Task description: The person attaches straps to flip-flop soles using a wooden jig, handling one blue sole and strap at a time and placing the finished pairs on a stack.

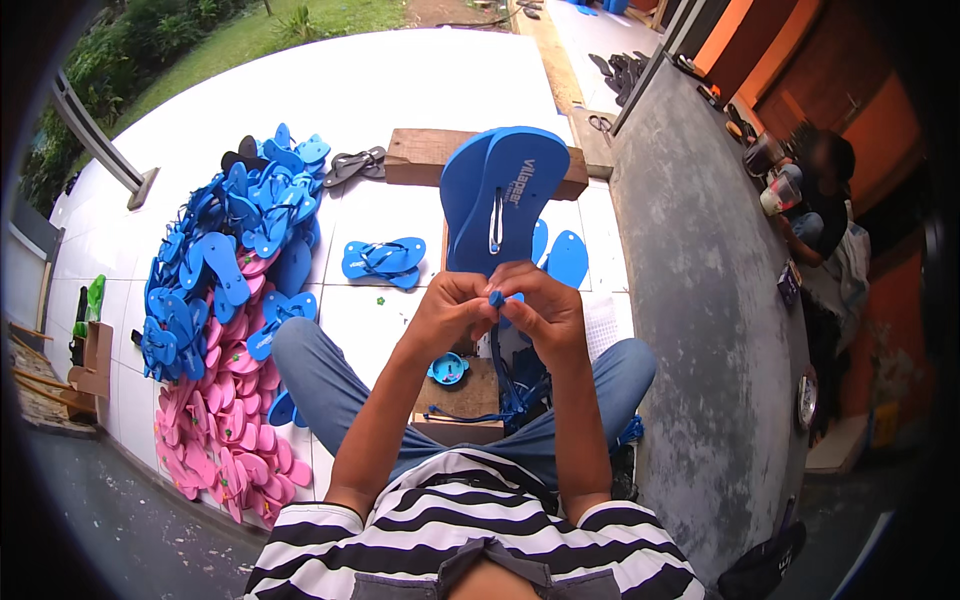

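Observation:
My left hand [455, 308] and my right hand [548, 312] meet in front of me, fingertips pinching the small blue end of a flip-flop strap [497, 299]. The dark blue strap seems to hang down below them. Just beyond my fingers, blue flip-flop soles [478, 215] stand propped up, one overlapping the other, against a wooden beam [412, 150]. A thin metal loop [496, 225] shows on the front sole. Between my legs, a small turquoise dish [449, 369] rests on a wooden board [470, 392], beside more dark blue straps [520, 398].
On my left lie heaps of blue flip-flops [220, 270] and pink flip-flops [225, 430]. A blue pair [385, 260] lies ahead on white tiles, near a grey pair [355, 165]. Scissors [600, 124] lie by the beam's right end. Another person [825, 200] sits at the far right.

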A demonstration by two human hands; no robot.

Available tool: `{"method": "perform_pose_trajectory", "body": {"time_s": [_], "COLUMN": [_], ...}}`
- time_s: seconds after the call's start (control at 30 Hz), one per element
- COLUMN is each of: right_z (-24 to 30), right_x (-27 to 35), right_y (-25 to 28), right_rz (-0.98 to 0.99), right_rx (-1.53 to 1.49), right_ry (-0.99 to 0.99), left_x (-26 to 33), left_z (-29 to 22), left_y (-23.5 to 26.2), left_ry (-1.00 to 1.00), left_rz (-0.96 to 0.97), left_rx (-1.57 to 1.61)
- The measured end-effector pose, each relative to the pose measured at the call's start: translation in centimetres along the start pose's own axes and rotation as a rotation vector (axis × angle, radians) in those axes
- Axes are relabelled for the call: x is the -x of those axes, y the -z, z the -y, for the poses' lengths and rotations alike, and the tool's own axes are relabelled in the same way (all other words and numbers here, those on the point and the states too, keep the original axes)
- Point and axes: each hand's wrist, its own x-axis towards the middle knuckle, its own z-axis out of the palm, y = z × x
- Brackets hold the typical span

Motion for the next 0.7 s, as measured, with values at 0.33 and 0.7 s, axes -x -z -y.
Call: {"method": "perform_pose_trajectory", "body": {"time_s": [0.33,0.7], "right_z": [-1.0,-2.5], "right_x": [-3.1,-3.5], "right_y": [-1.6,-0.3], "right_rz": [-0.139,-0.115], "right_rx": [-0.337,-0.303], "right_ry": [0.023,-0.127], "left_x": [-2.2,-7.0], "left_z": [-4.0,-10.9], "left_y": [-1.1,-3.9], "left_ry": [-0.572,-0.730], "left_rz": [-0.477,-0.326], "left_rx": [-0.605,-1.614]}}
